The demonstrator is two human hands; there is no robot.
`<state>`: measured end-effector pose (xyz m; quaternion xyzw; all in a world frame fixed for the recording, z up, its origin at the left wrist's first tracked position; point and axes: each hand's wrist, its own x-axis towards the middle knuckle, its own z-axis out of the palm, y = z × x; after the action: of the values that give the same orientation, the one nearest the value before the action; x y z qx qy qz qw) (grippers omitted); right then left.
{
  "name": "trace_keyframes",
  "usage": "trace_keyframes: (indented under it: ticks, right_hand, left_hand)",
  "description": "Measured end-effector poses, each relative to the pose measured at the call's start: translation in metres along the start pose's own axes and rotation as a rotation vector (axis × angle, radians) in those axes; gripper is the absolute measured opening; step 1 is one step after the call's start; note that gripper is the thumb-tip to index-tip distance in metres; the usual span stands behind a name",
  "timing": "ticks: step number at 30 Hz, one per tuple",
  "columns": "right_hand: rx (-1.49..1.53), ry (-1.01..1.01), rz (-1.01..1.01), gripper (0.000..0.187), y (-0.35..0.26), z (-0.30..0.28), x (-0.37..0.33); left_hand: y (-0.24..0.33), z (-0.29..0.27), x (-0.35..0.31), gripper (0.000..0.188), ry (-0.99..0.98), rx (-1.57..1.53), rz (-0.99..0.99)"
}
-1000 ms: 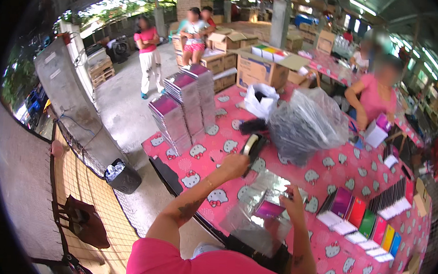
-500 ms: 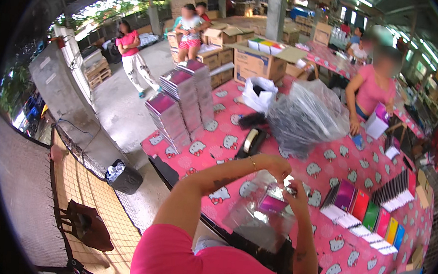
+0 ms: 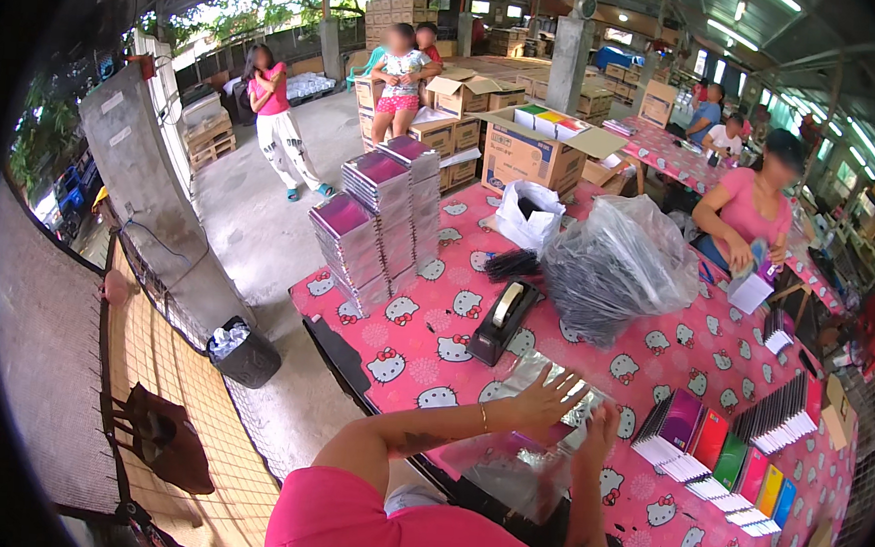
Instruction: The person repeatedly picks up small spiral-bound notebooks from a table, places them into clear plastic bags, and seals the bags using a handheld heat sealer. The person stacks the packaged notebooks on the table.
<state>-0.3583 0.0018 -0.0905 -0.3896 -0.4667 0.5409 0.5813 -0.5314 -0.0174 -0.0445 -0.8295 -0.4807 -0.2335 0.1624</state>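
Observation:
A clear, shiny plastic bag [image 3: 517,484] lies at the table's near edge in front of me, with a purple-covered item showing faintly through it under my wrists. My left hand [image 3: 542,402] rests flat on the far end of the bag, fingers spread. Close beside it, my right hand [image 3: 598,439] has its fingers stretched out along the bag's right side, gripping nothing that I can see. A black tape dispenser [image 3: 503,323] stands just beyond my left hand. To the right are rows of notebooks [image 3: 713,431] with purple, red, green, yellow and blue covers.
Wrapped notebook stacks [image 3: 365,224] rise at the table's far left. A large plastic bag of black strips [image 3: 618,270] and a white bag [image 3: 529,217] sit ahead. Across the table, a co-worker in pink [image 3: 746,217] handles a notebook. A black bin [image 3: 245,355] stands on the floor at left.
Both hands were pinched together at the bag's upper end; now they have come down, apart, with the left one spread flat. The view has tilted upward slightly.

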Motion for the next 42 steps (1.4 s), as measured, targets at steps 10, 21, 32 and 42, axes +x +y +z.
trace_keyframes:
  ticks: [10,21,32,42]
  right_hand:
    - [0.87,-0.068,0.584,0.045,-0.001,-0.003,-0.055]
    - [-0.224,-0.505,-0.001,0.061,-0.019,-0.042,-0.002]
    - [-0.948,-0.254,-0.641,0.036,-0.123,0.022,-0.012]
    - [-1.25,-0.451,-0.54,0.03,-0.1,0.041,-0.041]
  left_hand:
    - [0.014,-0.02,-0.033,0.081,-0.074,-0.863,-0.778]
    - [0.024,-0.033,-0.022,0.032,0.177,-1.004,-0.668]
    - [-0.169,0.017,-0.08,0.017,0.208,-1.168,-1.367]
    - [-0.149,-0.002,-0.103,0.013,0.046,-1.209,-1.25]
